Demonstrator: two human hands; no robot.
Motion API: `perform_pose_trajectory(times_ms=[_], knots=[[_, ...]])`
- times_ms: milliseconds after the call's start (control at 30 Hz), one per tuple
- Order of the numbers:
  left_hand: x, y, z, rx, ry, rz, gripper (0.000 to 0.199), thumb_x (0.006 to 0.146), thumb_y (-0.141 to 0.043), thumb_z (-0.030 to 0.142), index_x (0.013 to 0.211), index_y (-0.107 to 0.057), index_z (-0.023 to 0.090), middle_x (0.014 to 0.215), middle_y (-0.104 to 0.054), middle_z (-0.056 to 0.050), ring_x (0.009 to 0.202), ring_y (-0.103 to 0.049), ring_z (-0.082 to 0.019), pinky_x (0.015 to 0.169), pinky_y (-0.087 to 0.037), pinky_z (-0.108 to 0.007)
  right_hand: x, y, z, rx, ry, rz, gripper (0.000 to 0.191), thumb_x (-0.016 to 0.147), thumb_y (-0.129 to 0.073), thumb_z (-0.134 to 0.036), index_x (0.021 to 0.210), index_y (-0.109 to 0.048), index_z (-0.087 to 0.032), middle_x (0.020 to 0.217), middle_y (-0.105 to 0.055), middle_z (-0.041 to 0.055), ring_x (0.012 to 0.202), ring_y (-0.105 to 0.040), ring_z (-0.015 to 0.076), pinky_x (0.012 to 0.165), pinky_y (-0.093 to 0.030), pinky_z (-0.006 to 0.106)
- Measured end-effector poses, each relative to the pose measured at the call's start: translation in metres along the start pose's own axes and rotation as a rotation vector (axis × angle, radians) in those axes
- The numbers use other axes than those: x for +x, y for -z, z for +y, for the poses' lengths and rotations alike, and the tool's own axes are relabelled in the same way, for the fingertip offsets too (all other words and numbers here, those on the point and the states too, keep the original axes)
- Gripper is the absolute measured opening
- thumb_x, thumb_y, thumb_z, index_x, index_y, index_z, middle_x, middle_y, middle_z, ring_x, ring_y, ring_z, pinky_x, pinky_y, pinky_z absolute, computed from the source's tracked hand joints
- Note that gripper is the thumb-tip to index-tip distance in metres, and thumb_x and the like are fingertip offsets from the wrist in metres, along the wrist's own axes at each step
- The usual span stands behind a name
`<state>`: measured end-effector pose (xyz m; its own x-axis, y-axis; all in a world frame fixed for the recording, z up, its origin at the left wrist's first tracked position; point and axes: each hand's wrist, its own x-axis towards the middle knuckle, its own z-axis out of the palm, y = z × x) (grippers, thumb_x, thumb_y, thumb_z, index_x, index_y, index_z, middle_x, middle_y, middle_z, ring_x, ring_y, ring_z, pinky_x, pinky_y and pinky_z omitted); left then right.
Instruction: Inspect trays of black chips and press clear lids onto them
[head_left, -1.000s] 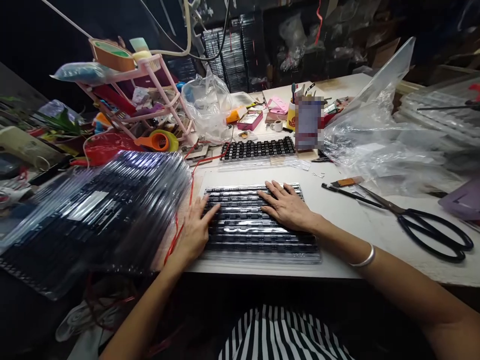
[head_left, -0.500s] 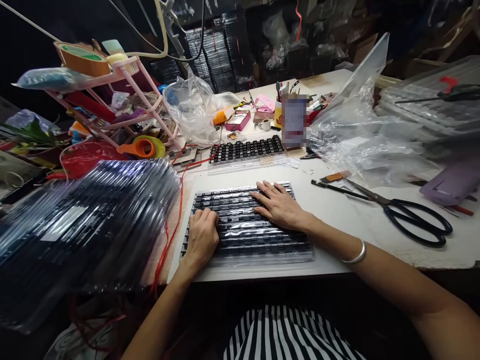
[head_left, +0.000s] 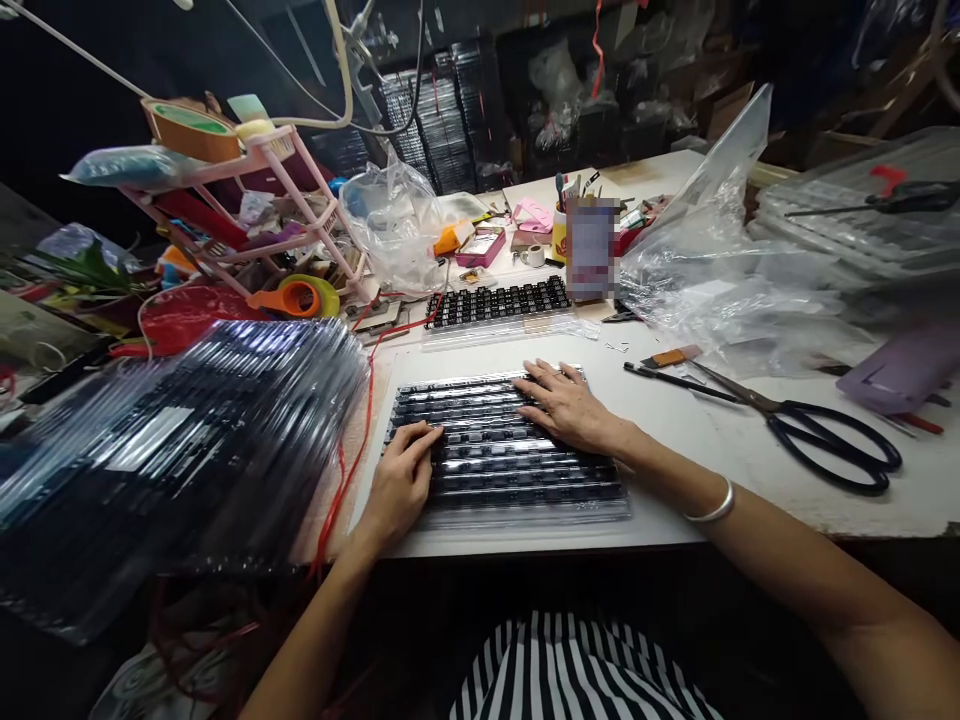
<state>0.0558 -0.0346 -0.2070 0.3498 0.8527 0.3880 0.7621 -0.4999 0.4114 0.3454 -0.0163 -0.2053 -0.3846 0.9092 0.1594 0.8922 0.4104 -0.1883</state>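
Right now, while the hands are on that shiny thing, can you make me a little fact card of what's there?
Left hand: on the left part of the ridged plastic pack, fingers bent
Right hand: on the pack's far right part, fingers spread
Pack: lying on the white table; clear plastic with dark rows
Wrist: silver bracelet, right arm
Left side: big stack of shiny plastic, red string beside it
Right side: scissors with black handles
Behind pack: rows of small black parts
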Motion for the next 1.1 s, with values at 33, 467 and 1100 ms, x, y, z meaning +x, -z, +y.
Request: perform_pose_trajectory(times_ms=[33,467,1100], knots=[[-0.002,0.004,-0.005,-0.011,0.030,0.027,0.034,0.089,-0.041,0.022,0.116,-0.061,0.018,0.119,-0.059,-0.009,0.112,-0.056,-0.020,0.101,-0.043,-0.037,-0.004,0.002,0.005,-0.007,-0.058,0.005,0.051,0.096,-0.035,-0.045,0.137,-0.046,-0.017,0.151,-0.032,0.0164,0.140,-0.024,0.0323,0.111,-0.020,0.052],[-0.036,0.008,-0.025,-0.179,0.185,0.131,0.036,0.090,-0.050,0.033,0.121,-0.059,0.018,0.138,-0.051,-0.010,0.128,-0.045,-0.021,0.110,-0.033,-0.040,-0.087,0.007,-0.022,0.932,-0.520,0.338,0.049,0.090,-0.048,-0.049,0.133,-0.048,-0.024,0.142,-0.048,0.0084,0.133,-0.040,0.0237,0.111,-0.030,0.045],[-0.070,0.019,-0.014,0.030,-0.054,-0.125,0.091,0.071,-0.066,0.057,0.147,-0.021,0.033,0.151,-0.031,-0.009,0.134,-0.035,-0.032,0.106,-0.036,-0.050,-0.074,0.008,-0.026,1.214,-0.632,0.547,0.037,0.083,-0.058,-0.042,0.113,-0.063,-0.020,0.124,-0.063,0.0082,0.120,-0.053,0.0241,0.109,-0.034,0.045]])
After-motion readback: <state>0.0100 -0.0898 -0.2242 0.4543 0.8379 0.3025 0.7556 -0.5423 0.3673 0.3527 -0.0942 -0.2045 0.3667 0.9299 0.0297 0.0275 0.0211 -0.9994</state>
